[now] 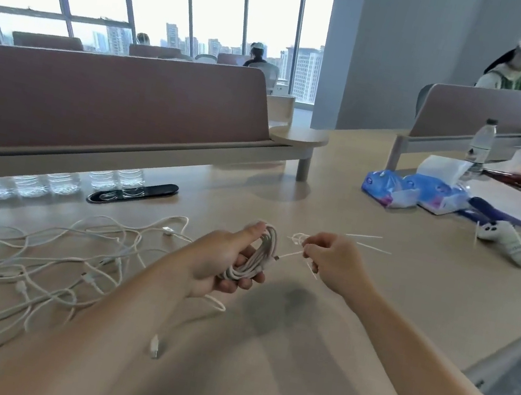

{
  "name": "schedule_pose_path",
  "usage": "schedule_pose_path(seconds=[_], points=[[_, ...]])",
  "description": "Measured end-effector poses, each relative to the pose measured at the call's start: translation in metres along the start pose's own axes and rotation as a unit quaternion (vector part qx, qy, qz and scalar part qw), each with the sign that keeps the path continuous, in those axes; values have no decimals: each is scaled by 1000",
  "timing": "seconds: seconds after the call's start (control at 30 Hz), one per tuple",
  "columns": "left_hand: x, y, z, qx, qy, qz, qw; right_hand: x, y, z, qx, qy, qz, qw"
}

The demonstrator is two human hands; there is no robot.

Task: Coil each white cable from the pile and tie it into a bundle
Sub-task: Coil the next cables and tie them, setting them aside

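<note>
Over the table (382,309), grips a coiled cable (258,259) in the left hand (217,268), pinches a thin tie (290,255) in the right hand (331,262), likely needs to wrap it round next.

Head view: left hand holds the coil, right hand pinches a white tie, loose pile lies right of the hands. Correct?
No: head view shows the loose pile left of the hands; the left hand holds the coil, the right hand pinches the tie.
</note>
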State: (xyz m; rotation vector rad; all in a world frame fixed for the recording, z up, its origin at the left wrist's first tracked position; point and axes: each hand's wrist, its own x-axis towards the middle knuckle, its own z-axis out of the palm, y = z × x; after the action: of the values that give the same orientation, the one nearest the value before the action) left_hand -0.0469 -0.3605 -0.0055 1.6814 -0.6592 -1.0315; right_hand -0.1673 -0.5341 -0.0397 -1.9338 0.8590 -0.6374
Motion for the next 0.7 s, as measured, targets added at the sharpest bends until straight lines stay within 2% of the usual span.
schedule_pose_path(seconds=[0.17, 0.33, 0.5, 0.7], points=[[27, 1, 8, -9, -5, -5, 1000, 24, 31, 0, -196, 7, -46, 979], [47, -2, 10, -21, -4, -12, 1000, 45, 37, 6, -347, -15, -106, 932], [56, -3, 8, -22, -13, -16, 1000, 63, 38, 11, -406, -41, -121, 905], [58, -4, 9, -24, -16, -18, 999, 71, 33, 13, -431, -77, -125, 890]])
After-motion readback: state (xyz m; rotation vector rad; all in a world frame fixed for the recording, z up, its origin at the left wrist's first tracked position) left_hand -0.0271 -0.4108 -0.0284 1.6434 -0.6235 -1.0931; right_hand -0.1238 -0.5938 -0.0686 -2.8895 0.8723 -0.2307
